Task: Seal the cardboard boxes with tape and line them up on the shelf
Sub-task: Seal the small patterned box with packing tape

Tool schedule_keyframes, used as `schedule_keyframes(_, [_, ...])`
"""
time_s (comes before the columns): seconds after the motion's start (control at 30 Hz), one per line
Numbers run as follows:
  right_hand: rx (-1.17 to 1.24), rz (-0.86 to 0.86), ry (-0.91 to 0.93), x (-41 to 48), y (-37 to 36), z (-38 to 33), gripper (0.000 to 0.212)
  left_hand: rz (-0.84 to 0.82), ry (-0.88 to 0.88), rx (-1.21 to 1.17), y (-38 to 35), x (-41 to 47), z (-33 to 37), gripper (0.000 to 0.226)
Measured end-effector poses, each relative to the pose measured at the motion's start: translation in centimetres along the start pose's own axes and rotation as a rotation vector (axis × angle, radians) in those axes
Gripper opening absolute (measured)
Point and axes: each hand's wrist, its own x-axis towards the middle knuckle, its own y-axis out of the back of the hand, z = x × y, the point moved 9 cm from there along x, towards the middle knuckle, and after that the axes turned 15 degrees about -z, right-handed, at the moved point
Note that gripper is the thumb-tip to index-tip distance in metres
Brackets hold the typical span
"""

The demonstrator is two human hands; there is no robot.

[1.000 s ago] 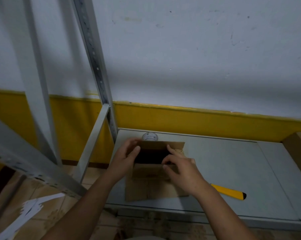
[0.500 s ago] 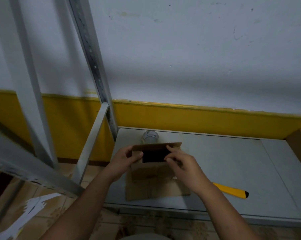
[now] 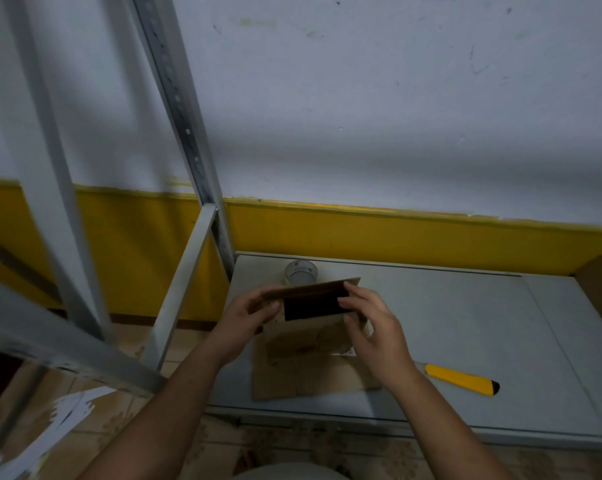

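Note:
A small brown cardboard box (image 3: 310, 337) sits near the left end of the grey shelf (image 3: 465, 323), its top open and dark inside. My left hand (image 3: 247, 317) grips the box's left side and the left end of the far flap. My right hand (image 3: 372, 327) pinches the right end of that flap with thumb and forefinger. A flat piece of cardboard (image 3: 310, 379) lies under the box. A roll of clear tape (image 3: 301, 271) stands just behind the box. A yellow utility knife (image 3: 462, 378) lies on the shelf to the right of my right wrist.
A perforated grey upright (image 3: 185, 133) and slanted braces (image 3: 178, 303) of the shelf frame stand on the left. The brown edge of another box (image 3: 600, 289) shows at the far right. Tiled floor with torn white paper (image 3: 50, 427) lies below left.
The far flap has folded toward me over the opening, so the dark gap looks narrower. Both hands rose slightly with it.

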Motion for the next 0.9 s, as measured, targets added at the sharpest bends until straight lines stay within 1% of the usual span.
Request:
schedule_keyframes(0.1, [0.114,-0.021,-0.021,0.7,0.4,0.4,0.032,0.02,-0.03,-0.007,0.2,0.0,0.0,0.036])
schedule_keyframes(0.2, [0.258,0.024,-0.055,0.9,1.1,1.2,0.032,0.01,-0.033,-0.008,0.3,0.1,0.0,0.039])
schedule_keyframes(0.33, [0.44,0.125,-0.14,0.2,1.6,3.7,0.04,0.006,-0.035,-0.012,0.3,0.1,0.2,0.039])
schedule_keyframes(0.37, [0.443,0.143,-0.158,0.0,1.7,4.1,0.042,0.012,-0.031,-0.006,0.5,0.2,0.1,0.038])
schedule_keyframes(0.43, [0.325,0.11,-0.147,-0.1,1.7,4.1,0.041,0.027,-0.019,0.022,0.7,0.3,0.0,0.035])
schedule_keyframes(0.5, [0.164,0.035,-0.099,-0.1,1.3,3.3,0.034,0.03,-0.002,0.053,0.8,0.4,-0.1,0.031])
schedule_keyframes(0.6, [0.074,0.0,-0.09,-0.1,1.2,3.3,0.028,0.001,0.015,0.078,0.2,0.4,0.2,0.032])
schedule_keyframes(0.67, [0.153,0.017,-0.152,-0.2,1.2,4.4,0.035,-0.02,0.031,0.047,-0.2,0.4,0.3,0.035])
schedule_keyframes(0.73, [0.351,0.032,-0.252,-0.2,1.2,5.6,0.042,-0.049,0.043,-0.016,-0.5,0.3,0.2,0.031])
schedule_keyframes(0.77, [0.433,0.036,-0.273,-0.2,1.3,5.9,0.042,-0.067,0.046,-0.062,-0.6,0.2,0.2,0.032])
schedule_keyframes(0.8, [0.481,0.037,-0.274,-0.1,1.6,5.9,0.04,-0.086,0.048,-0.09,-0.7,0.1,0.1,0.037])
schedule_keyframes(0.83, [0.498,0.033,-0.268,0.0,1.8,5.9,0.038,-0.096,0.047,-0.085,-0.9,-0.1,0.1,0.04])
schedule_keyframes(0.9, [0.477,0.026,-0.261,0.2,2.2,6.0,0.034,-0.059,0.003,0.05,-0.9,-0.5,0.7,0.032])
